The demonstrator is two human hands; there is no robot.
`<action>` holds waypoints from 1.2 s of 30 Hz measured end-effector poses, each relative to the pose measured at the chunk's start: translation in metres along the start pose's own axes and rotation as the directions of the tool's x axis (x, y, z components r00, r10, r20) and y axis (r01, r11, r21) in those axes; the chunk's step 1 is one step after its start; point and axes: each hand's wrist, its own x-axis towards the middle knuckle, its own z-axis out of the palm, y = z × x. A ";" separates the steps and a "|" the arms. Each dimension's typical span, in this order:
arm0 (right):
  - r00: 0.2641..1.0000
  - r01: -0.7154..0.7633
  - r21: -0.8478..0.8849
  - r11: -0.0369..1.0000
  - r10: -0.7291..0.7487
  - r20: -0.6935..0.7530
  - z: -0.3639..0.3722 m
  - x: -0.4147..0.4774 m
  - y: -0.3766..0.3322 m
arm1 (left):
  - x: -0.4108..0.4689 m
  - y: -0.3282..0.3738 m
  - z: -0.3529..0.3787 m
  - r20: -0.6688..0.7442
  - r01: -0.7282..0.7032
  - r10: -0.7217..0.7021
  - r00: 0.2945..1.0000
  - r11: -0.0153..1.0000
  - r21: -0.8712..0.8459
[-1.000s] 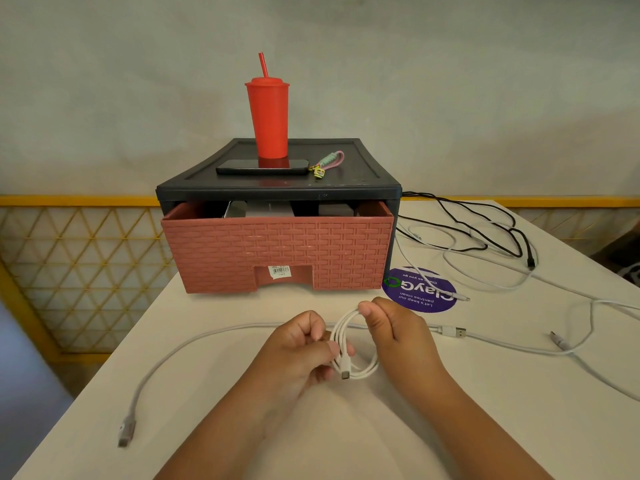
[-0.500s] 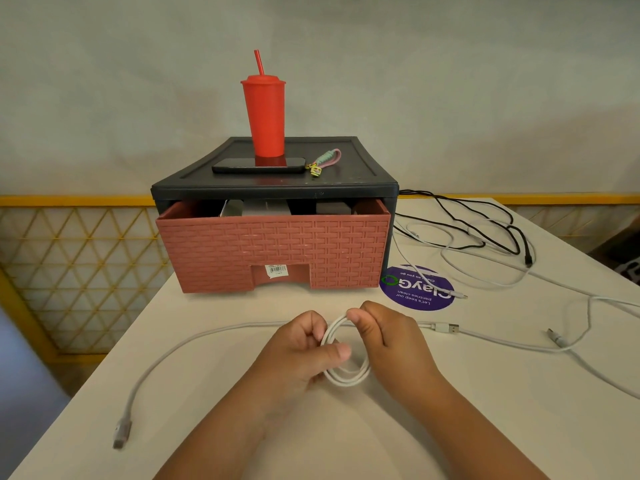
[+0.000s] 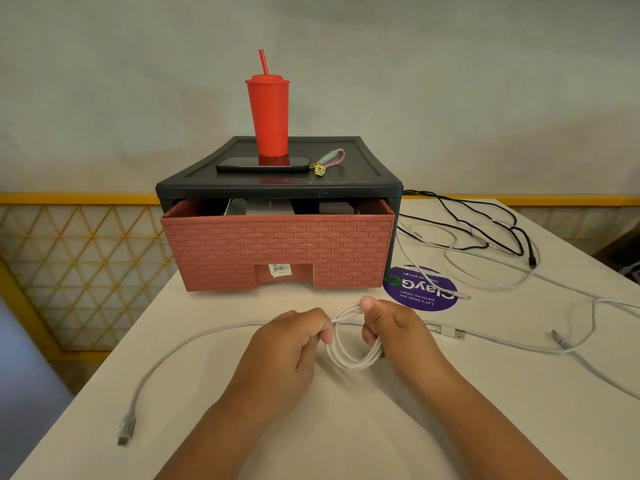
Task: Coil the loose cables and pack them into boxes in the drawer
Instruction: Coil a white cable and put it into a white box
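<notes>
Both hands are gripping one white cable coil (image 3: 348, 362) midway between the table's (image 3: 346, 431) left and right edges, the left hand (image 3: 291, 341) pinching its left side, the right hand (image 3: 391, 327) curling round its right. Since a second ago the loops are tightening into a fuller bundle, so packing into the drawer (image 3: 277, 244) is probably nearing.

From my station I count: two hands, left hand (image 3: 294, 344) and right hand (image 3: 398, 329); one coiled white cable (image 3: 349, 360); one black cable (image 3: 532, 259); one long grey cable (image 3: 173, 351); further pale cables (image 3: 495, 289) at right, number unsettled where they cross; one drawer unit (image 3: 277, 181) with one drawer (image 3: 277, 251), box tops (image 3: 270, 207) inside it too hidden to count; one red tumbler (image 3: 270, 116); one phone (image 3: 242, 165); one key strap (image 3: 329, 161); one round purple sticker (image 3: 422, 292); one table (image 3: 346, 427).
</notes>
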 end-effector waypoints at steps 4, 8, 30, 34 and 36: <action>0.990 -0.128 0.282 0.951 0.105 0.095 -0.002 -0.003 -0.009 | 0.001 0.001 -0.001 -0.080 -0.052 0.054 0.995 0.998 0.035; 0.986 -0.158 0.313 0.936 0.131 0.103 -0.002 -0.003 -0.010 | 0.000 -0.003 0.000 -0.123 0.004 0.005 0.992 0.997 0.072; 0.995 0.081 0.123 0.989 -0.087 0.045 0.008 -0.007 -0.010 | 0.006 0.027 0.020 0.182 0.483 -0.538 0.823 0.496 -0.721; 0.999 0.028 0.181 0.983 -0.030 0.010 0.005 -0.007 -0.012 | 0.008 0.030 0.019 0.247 0.493 -0.531 0.811 0.392 -0.777; 1.000 0.028 0.182 0.983 -0.029 0.004 0.006 -0.007 -0.012 | 0.007 0.033 0.017 0.323 0.512 -0.478 0.817 0.342 -0.788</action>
